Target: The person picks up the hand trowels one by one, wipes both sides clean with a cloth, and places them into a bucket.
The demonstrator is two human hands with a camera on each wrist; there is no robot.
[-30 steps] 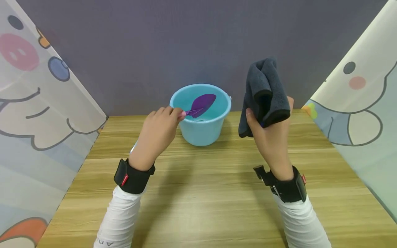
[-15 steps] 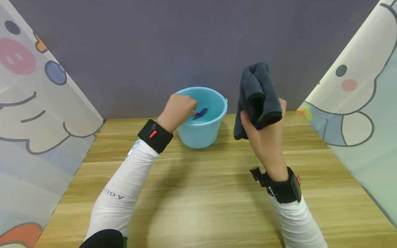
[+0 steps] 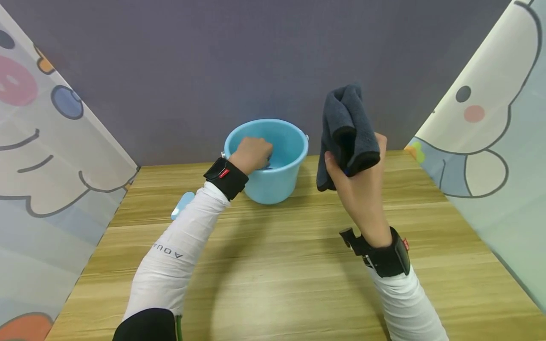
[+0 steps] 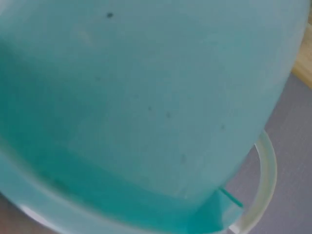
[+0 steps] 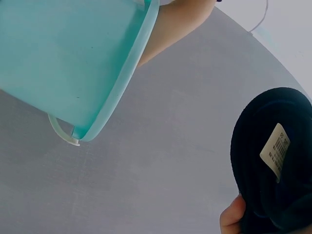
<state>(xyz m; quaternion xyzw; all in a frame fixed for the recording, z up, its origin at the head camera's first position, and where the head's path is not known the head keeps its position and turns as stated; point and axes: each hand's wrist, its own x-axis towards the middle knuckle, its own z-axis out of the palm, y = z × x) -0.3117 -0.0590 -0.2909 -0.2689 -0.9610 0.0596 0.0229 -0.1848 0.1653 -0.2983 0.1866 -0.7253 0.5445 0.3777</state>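
My left hand [image 3: 252, 154] reaches down over the near-left rim into a light blue bucket [image 3: 275, 187], its fingers curled and mostly hidden inside. A small dark bit of the purple toy shovel [image 3: 269, 161] shows beside the fingers; the rest is hidden by the hand and bucket. The bucket's outer wall [image 4: 161, 87] fills the left wrist view. My right hand [image 3: 362, 194] grips a folded dark grey towel [image 3: 347, 132] with black edging, held up to the right of the bucket. A white label [image 5: 276, 150] shows on the towel in the right wrist view.
A small light blue object [image 3: 182, 205] lies on the wooden table [image 3: 298, 274], partly behind my left forearm. A grey wall [image 3: 273, 57] rises right behind the bucket, and printed cartoon panels [image 3: 482, 180] stand on both sides. A pale bucket handle [image 5: 61, 131] hangs at the side.
My left hand has moved from beside the rim down into the bucket, taking the purple toy shovel along, now almost out of sight. My right hand still holds the towel up, nearly unmoved.
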